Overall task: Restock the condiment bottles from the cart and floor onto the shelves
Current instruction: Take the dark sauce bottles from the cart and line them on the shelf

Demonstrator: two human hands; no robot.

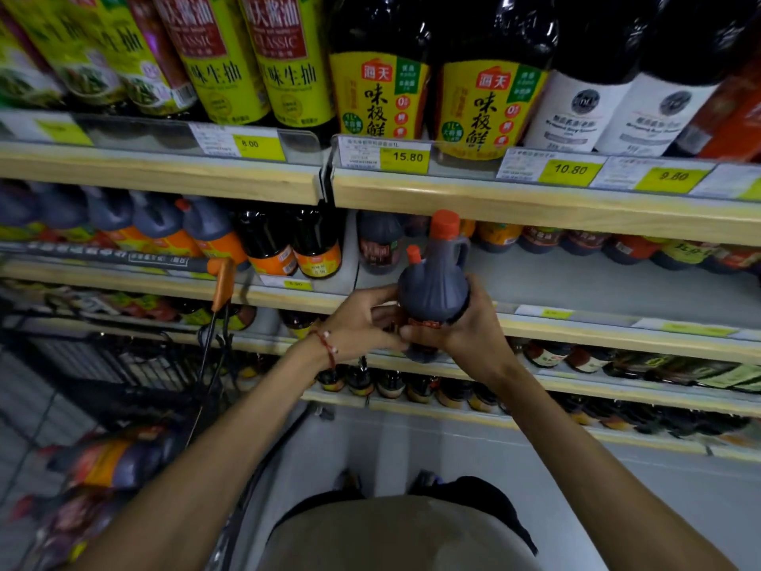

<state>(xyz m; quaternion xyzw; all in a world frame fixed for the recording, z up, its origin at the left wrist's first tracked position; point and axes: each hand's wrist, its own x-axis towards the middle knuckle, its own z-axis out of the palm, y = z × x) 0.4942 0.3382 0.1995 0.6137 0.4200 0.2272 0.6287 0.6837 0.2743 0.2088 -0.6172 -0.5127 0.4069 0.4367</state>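
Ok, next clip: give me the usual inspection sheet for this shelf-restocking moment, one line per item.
Surface: second shelf has a bare stretch to the right of the held bottle; the shelves above and below are stocked.
Job's things: dark jug-handled bottle with an orange cap, held upright in front of that bare stretch; more bottles lie in the cart at lower left.
Clutter: nothing seen.
Grippers: left hand and right hand both grip the bottle's lower half; a red string bracelet is on the left wrist.
Cables: nothing seen.
Surroundings: yellow price tags along the shelf edges; pale floor below.
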